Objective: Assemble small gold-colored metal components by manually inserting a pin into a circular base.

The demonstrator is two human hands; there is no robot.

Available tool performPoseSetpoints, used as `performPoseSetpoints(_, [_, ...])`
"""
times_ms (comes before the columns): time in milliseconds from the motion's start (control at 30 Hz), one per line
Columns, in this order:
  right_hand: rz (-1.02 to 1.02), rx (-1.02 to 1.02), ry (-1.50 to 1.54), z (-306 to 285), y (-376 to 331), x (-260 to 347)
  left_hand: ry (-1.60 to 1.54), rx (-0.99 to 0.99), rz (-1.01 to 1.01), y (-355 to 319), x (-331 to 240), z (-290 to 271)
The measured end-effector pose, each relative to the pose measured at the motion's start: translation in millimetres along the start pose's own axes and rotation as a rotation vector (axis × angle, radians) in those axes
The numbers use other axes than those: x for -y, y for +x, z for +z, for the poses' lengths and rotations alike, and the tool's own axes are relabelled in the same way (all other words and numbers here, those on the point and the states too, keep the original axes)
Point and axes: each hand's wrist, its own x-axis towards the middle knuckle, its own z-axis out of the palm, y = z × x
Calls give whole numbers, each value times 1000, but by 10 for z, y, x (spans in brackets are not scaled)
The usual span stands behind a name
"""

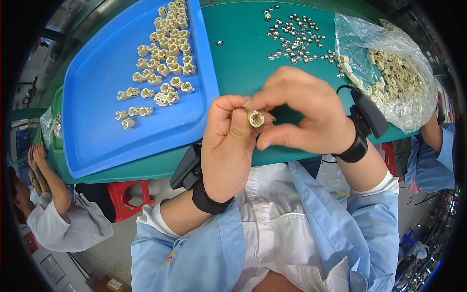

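Above the near table edge, my left hand [226, 146] is closed on a small cream plastic sleeve [256, 118], its thumb lying along the sleeve's side. The sleeve's round, notched open end faces up toward me. My right hand [306, 112] curls around the sleeve from the other side. Its index fingertip meets the top of the sleeve beside my left fingertips, and other fingertips show just behind. The right thumb stands apart, lower down. Whether a smaller piece sits between the fingertips is hidden.
At left, a blue tray [97, 141] holds many similar sleeves [168, 53]. Small shiny metal pieces [294, 41] are scattered on the green tabletop [233, 63]. A clear plastic bag [350, 39] of cream parts [396, 73] lies at right. Other people [68, 214] sit at both sides.
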Motion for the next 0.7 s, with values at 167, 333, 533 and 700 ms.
performPoseSetpoints(167, [-163,-36,-312,5,42,68,-19,-90,-47,10,-49,107])
performPoseSetpoints(333, [-120,-95,-386,-120,292,223,45,28,2,0,3,-39])
performPoseSetpoints(533, [1,4,-588,13,992,226,80,52,11,-32,2,-8])
performPoseSetpoints(700, [-107,151,-604,257,1694,-62,69,82,29,-67,11,-9])
